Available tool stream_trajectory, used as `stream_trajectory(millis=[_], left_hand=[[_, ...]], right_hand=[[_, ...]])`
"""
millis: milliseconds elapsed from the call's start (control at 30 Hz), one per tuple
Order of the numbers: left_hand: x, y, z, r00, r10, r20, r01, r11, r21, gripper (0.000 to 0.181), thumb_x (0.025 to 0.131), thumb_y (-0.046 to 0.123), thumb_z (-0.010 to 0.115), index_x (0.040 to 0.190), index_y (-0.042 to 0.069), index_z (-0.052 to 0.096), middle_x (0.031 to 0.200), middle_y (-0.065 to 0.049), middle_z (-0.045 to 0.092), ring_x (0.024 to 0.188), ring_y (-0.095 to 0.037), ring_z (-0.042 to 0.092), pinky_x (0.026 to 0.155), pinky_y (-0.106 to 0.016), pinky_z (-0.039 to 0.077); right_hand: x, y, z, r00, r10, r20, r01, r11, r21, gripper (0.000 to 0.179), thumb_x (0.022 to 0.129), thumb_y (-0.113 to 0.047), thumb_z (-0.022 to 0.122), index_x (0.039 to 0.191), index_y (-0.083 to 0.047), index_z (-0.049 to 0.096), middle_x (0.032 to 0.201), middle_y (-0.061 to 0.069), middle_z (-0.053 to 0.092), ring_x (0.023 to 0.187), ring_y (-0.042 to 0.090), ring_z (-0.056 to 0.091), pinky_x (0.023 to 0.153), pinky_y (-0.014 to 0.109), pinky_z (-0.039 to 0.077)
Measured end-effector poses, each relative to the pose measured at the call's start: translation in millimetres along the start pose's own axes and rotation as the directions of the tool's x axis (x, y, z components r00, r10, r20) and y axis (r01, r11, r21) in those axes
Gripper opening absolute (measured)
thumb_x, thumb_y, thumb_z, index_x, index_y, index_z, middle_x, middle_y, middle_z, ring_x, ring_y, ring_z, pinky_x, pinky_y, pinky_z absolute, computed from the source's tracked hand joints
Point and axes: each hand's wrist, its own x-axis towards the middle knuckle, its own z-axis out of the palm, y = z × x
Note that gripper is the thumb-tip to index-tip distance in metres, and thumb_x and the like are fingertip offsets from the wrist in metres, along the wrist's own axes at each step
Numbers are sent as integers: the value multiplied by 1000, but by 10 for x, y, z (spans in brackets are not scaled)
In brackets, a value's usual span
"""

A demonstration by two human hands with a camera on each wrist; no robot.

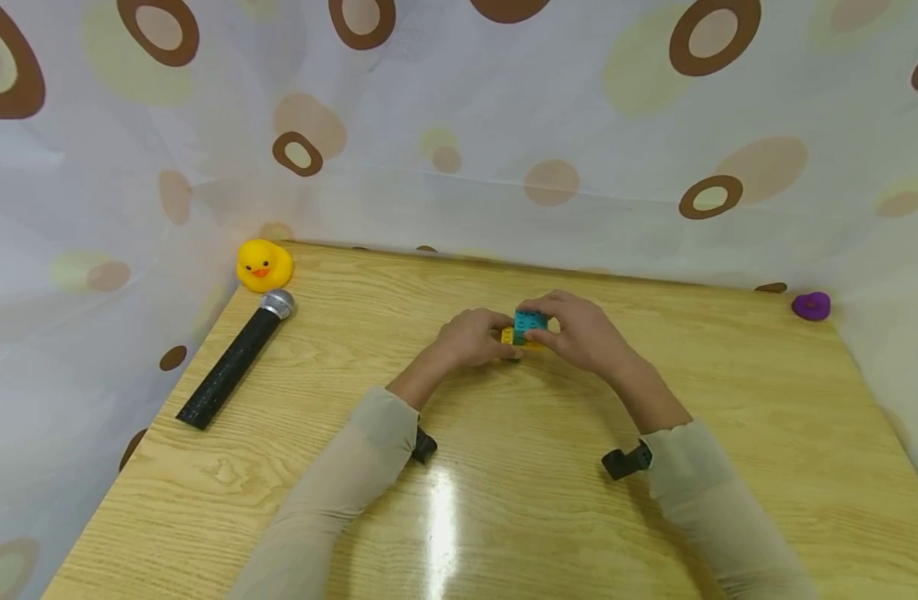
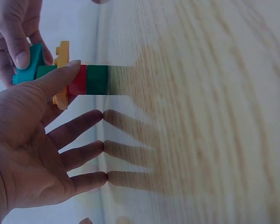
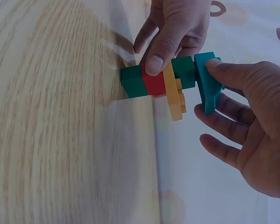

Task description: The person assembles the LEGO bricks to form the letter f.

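A short tower of toy building bricks stands on the table: a green brick (image 3: 133, 81) at the bottom, a red brick (image 2: 77, 84), a yellow plate (image 3: 174, 95) wider than the rest, and another green brick (image 3: 184, 72). My left hand (image 1: 469, 337) pinches the tower around the red brick, its other fingers spread with tips at the tabletop. Between thumb and fingers, my right hand (image 1: 582, 329) holds a teal brick (image 3: 206, 84) at the tower's top. The teal brick sits tilted against the upper green brick; whether its studs are engaged cannot be told.
On the left of the wooden table (image 1: 504, 467) lies a black microphone (image 1: 233, 362) with a silver head. Behind it sits a yellow rubber duck (image 1: 265, 265). A small purple object (image 1: 811, 306) is at the far right corner. Patterned curtain (image 1: 459, 125) surrounds the back and sides.
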Motion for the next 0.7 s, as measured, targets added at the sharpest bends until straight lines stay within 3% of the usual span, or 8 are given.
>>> stream_trajectory(millis=[267, 700], left_hand=[[2, 10, -8, 1000, -7, 2, 7, 1000, 5, 57, 94, 43, 73, 144, 22, 59, 118, -1, 72, 91, -16, 66, 72, -30, 52], [9, 12, 1, 1000, -22, 5, 22, 1000, 9, 61, 94, 44, 72, 147, 21, 56, 137, -3, 67, 117, -23, 66, 90, -41, 56]], right_hand=[[-7, 24, 31, 1000, 14, -26, -14, 1000, 22, 41, 97, -23, 71, 136, -13, 65, 129, 16, 65, 112, 33, 65, 89, 51, 54], [-17, 67, 54, 999, 25, -25, -24, 1000, 14, 43, 97, -26, 71, 138, -15, 65, 131, 17, 64, 110, 36, 66, 84, 50, 54]])
